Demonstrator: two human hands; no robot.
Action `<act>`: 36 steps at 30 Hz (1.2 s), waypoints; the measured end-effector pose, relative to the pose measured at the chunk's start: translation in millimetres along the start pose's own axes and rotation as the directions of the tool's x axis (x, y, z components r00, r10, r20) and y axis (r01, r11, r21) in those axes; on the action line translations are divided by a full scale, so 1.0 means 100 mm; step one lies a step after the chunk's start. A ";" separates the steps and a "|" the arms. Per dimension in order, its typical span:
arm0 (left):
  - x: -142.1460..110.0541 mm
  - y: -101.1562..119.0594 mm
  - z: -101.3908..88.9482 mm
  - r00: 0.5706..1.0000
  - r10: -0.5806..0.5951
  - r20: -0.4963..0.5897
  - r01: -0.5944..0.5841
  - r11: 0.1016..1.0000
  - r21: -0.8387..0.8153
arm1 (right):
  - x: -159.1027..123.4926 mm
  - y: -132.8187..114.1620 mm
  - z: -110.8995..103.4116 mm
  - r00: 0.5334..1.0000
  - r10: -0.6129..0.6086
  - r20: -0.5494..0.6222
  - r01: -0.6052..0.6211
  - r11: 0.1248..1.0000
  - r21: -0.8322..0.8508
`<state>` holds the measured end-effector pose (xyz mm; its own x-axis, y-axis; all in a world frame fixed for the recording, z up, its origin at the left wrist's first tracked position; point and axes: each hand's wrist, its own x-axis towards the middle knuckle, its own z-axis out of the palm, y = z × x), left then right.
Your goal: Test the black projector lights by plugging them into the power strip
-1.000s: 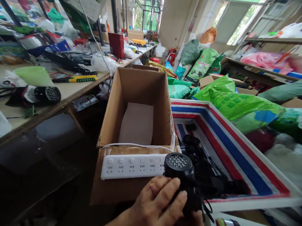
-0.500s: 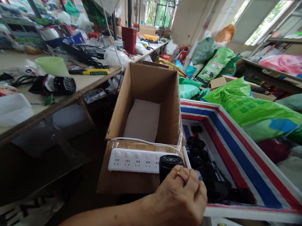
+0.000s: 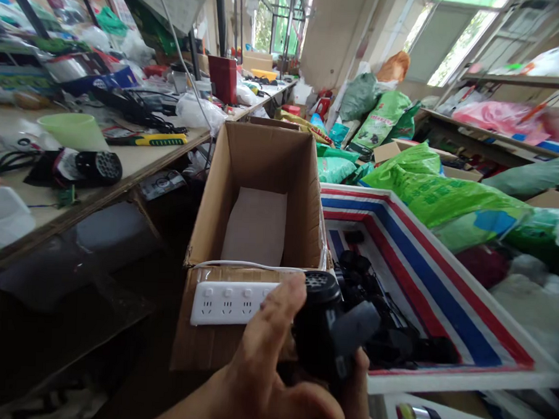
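Black LED spot lamp (image 3: 318, 322) clenched in left hand (image 3: 264, 357), held beside white power strip (image 3: 229, 303) on cardboard box (image 3: 258, 159); right hand's grip untellable.

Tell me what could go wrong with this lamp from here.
The black LED lamp, gripped by the left hand and right hand, is directly beside the white power strip; if it slips, it could strike the strip. A knock might also shift the strip off the folded-out cardboard box flap it rests on.
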<state>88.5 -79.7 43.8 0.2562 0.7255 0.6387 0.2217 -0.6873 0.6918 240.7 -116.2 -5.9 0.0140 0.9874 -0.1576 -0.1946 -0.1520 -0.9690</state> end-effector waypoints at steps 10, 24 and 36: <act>0.33 -0.22 0.13 0.719 -0.682 0.133 0.694 0.694 -0.190 | -0.03 0.15 0.08 0.803 0.379 0.460 -0.592 0.412 0.693; -0.02 -0.24 0.01 0.996 -0.059 -0.063 0.068 0.987 0.146 | -0.04 -0.04 -0.01 0.990 0.130 -0.047 -0.125 0.987 0.103; -0.04 -0.16 -0.15 0.963 -0.018 0.267 0.079 0.972 -0.220 | -0.21 -0.40 -0.48 0.966 -0.095 0.242 0.151 0.963 -0.223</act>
<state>69.8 -71.0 35.5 0.4944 0.7016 0.5132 0.0286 -0.6032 0.7971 295.8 -132.5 27.2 -0.2048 0.9787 -0.0140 0.0330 -0.0074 -0.9994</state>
